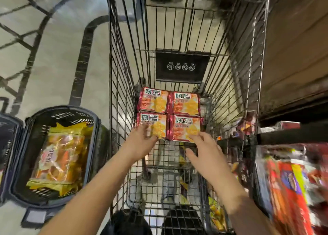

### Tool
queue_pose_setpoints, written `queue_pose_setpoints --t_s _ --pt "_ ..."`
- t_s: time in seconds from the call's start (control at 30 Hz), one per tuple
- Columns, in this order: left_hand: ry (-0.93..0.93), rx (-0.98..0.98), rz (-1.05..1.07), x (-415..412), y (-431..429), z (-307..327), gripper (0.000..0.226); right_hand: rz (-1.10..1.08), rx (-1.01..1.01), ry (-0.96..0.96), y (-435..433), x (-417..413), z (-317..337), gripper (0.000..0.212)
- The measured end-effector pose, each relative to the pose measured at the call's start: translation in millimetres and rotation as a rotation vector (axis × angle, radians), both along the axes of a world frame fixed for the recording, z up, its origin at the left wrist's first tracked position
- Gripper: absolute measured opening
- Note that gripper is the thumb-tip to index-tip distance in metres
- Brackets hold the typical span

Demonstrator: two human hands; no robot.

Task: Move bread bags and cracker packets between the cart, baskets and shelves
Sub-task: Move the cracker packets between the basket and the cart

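Centre frame: wire cart [120,75] is stood on the tiled floor [53,57]. Four cracker packets [169,115] are laid flat on the cart bottom in a 2x2 block, edges touching. Lower left: dark basket [96,146] is set on the floor just beside the cart, with one bread bag [60,156] laid inside. Right edge: shelves [284,133] are stocked with packs [287,181], too blurred to identify.

Four red-orange cracker packets [169,115] lie flat, two-by-two, touching, on wire cart [122,78] floor. Yellow bread bag [60,158] lies in dark basket [96,146].

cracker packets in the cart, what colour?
Red with orange-yellow cracker pictures and white lettering: the four cracker packets in the cart, head view.
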State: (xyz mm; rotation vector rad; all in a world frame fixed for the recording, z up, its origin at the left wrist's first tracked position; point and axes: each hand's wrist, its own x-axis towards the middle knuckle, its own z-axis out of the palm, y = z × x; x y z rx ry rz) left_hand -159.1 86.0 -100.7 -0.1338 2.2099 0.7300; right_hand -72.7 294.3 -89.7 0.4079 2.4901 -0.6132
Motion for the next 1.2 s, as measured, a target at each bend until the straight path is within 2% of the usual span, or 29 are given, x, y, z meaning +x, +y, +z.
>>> queue_pose_setpoints --t_s 0.13,0.27,0.4,0.5,0.6,0.73,0.83,0.93,1.03,1.13,1.2 --pt "0.005 -0.067 0.184 -19.6 8.0 -71.0 0.082 -0.009 -0.007 0.003 6.5 -8.8 -44.2 0.053" --pt "0.008 -0.2 0.192 -33.1 20.9 -106.3 0.073 0.032 0.059 -0.036 14.3 -18.5 -83.6 0.049" --pt "0.026 -0.223 0.252 -40.8 29.2 -132.9 0.072 0.022 0.061 -0.029 22.8 -29.2 -105.4 0.048" --pt "0.036 -0.23 0.299 -42.4 27.4 -146.9 0.07 -0.121 -0.003 0.005 30.9 -39.2 -125.9 0.057" --pt "0.04 -0.221 0.331 -40.9 22.1 -158.1 0.073 -0.36 -0.11 -0.021 38.3 -49.8 -145.2 0.069" --pt "0.033 -0.162 0.339 -39.5 17.2 -156.9 0.048 -0.645 -0.279 -0.199 44.0 -64.2 -158.7 0.081" --pt "0.054 -0.151 0.333 -36.0 13.3 -155.1 0.049 -0.708 -0.312 -0.185 47.4 -64.7 -165.5 0.069" --pt "0.078 -0.158 0.329 -35.1 12.9 -153.1 0.052 -0.789 -0.38 -0.135 52.2 -60.7 -166.1 0.035" --pt "0.02 -0.118 0.376 -35.1 12.8 -151.2 0.056 -0.854 -0.493 -0.137 57.8 -55.9 -163.0 0.037" --pt "0.006 -0.012 0.474 -33.4 2.8 -167.4 0.068 -0.907 -0.614 -0.124 60.5 -47.9 -164.2 0.055" --pt "-0.041 0.074 0.505 -32.1 3.2 -161.7 0.058 -0.901 -0.682 -0.117 59.3 -43.4 -159.0 0.065"
